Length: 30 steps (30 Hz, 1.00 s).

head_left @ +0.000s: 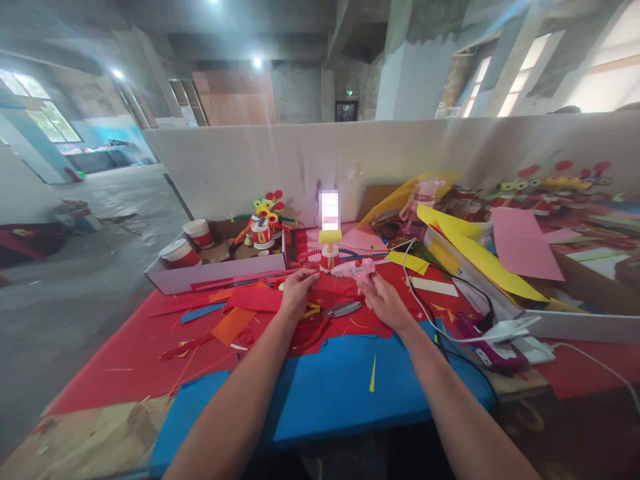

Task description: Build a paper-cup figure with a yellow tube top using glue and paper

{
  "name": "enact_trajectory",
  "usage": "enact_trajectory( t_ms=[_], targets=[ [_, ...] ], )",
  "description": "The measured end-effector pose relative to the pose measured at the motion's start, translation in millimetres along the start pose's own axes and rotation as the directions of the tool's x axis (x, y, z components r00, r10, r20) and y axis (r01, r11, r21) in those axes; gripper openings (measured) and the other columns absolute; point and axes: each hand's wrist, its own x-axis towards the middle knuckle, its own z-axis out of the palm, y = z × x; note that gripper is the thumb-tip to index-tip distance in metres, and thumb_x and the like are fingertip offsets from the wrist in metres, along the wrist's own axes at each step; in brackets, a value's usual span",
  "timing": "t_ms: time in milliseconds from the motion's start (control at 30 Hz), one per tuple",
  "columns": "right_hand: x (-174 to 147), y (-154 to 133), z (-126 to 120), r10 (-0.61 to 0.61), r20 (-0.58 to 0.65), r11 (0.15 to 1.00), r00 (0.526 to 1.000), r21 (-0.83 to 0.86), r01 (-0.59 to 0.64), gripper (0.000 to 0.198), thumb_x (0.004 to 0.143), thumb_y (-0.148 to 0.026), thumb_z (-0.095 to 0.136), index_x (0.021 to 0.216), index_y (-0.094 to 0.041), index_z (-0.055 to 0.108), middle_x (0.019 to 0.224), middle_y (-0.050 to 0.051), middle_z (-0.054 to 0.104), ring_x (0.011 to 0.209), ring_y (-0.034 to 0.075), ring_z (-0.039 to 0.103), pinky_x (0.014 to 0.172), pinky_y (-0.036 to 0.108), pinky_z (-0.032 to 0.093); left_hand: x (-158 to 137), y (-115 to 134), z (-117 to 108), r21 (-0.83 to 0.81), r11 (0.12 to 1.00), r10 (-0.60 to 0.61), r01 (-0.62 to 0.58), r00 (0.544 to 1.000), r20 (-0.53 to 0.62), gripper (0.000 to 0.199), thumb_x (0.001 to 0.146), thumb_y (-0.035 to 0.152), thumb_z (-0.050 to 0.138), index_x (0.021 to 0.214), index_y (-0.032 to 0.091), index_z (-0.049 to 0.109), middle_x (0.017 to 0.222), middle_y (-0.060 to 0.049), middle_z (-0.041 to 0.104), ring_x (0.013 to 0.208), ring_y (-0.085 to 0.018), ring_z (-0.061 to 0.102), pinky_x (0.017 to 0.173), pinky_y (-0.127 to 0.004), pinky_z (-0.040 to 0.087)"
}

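My right hand is wrapped round the handle of a pink hot glue gun, whose nozzle points left. A small orange light glows on its side. My left hand is closed in a pinch left of the nozzle; what its fingertips hold is too small to make out, though red shows beside them. Just behind the glue gun stands a red and white paper-cup figure with a yellow roll on top and coiled arms at its sides. Between my wrists lie scissors with red handles.
Red and orange paper scraps cover the table at left. A white box there holds cups and a finished-looking cup figure. At right are a box with yellow sheets, a white cable and a purple power strip.
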Motion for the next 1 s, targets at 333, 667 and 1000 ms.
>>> enact_trajectory(
  t_ms=[333,667,1000],
  targets=[
    [16.2,43.2,-8.3,0.444,0.063,0.758,0.894,0.506,-0.412,0.035,0.075,-0.048,0.065,0.087,-0.017,0.058,0.074,0.004,0.068,0.042,0.008,0.049,0.041,0.021,0.043,0.0,2.0,0.9,-0.163,0.983,-0.091,0.082,0.995,-0.049,0.037,0.043,0.031,0.088,0.067,0.015,0.065,0.062,0.002,0.062,0.056,-0.007,0.055,0.057,-0.021,0.046],
    [30.6,56.6,-23.7,0.152,-0.296,0.781,0.943,-0.549,-0.298,0.034,0.083,-0.052,0.057,0.077,-0.019,0.06,0.077,0.012,0.067,0.077,0.024,0.066,0.067,0.033,0.049,10.5,3.6,-12.5,-0.174,0.985,-0.016,-0.018,0.981,-0.192,0.04,0.043,0.034,0.086,0.067,0.016,0.06,0.059,0.004,0.06,0.053,-0.007,0.054,0.055,-0.021,0.047],
    [131.1,-21.9,89.3,-0.278,0.281,0.737,0.919,-0.551,0.391,0.024,0.093,-0.011,0.043,0.11,-0.014,0.061,0.11,0.012,0.066,0.105,0.021,0.058,0.09,0.031,0.042,13.9,8.8,-22.5,-0.112,0.985,0.096,-0.132,0.954,-0.284,0.036,0.049,0.037,0.083,0.068,0.015,0.061,0.054,0.005,0.056,0.047,-0.005,0.049,0.05,-0.019,0.042]
  ],
)
